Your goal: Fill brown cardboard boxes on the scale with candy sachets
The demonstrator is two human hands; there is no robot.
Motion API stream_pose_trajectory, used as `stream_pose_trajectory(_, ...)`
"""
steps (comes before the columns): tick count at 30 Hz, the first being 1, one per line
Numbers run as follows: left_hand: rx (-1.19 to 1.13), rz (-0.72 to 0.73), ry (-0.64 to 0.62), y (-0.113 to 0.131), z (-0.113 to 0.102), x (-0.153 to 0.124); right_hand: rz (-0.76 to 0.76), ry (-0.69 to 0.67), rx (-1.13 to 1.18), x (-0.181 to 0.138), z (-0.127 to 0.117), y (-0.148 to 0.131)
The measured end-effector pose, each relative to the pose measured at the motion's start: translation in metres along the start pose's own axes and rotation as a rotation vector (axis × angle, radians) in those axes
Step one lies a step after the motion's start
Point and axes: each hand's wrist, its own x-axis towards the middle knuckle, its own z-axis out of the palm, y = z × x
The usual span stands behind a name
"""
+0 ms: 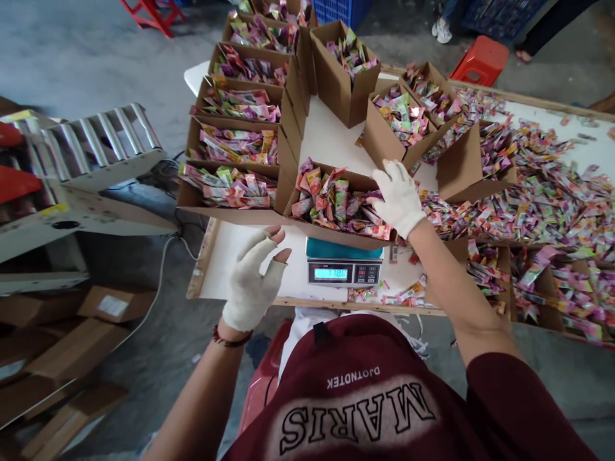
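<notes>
My right hand, in a white glove, rests on the right edge of an open cardboard box full of colourful candy packets. Its fingers curl over the packets and the rim. The box sits on a digital scale with a lit green display. My left hand, in a fingerless white glove, hovers open over the bare table to the left of the scale, holding nothing.
Several filled boxes are stacked in a row at the left, more boxes stand behind. A big heap of loose packets covers the table's right side. A roller conveyor and flat cartons lie at left.
</notes>
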Motion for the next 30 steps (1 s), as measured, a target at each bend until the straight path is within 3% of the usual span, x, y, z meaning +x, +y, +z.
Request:
stream_pose_trajectory(5, -0.021, 0.013, -0.007, 0.005, 0.009, -0.002, -0.093, -0.043, 0.000, 0.012, 0.000, 0.000)
stream_pose_trajectory(11, -0.058, 0.020, -0.029, 0.006, 0.021, 0.003, -0.164, -0.236, -0.073, 0.004, 0.006, 0.000)
stream_pose_trajectory(17, -0.096, 0.046, -0.051, 0.015, 0.033, 0.011, -0.236, -0.257, -0.025, 0.000, 0.011, 0.004)
stream_pose_trajectory(20, -0.103, 0.026, -0.084, 0.017, 0.034, 0.011, -0.234, -0.205, 0.072, -0.002, 0.004, 0.011)
stream_pose_trajectory(25, -0.084, -0.034, -0.107, 0.015, 0.031, 0.009, -0.206, 0.006, 0.275, -0.018, -0.026, 0.031)
stream_pose_trajectory(30, -0.086, -0.044, -0.136, 0.018, 0.037, 0.017, -0.164, -0.063, 0.132, -0.025, -0.024, 0.015)
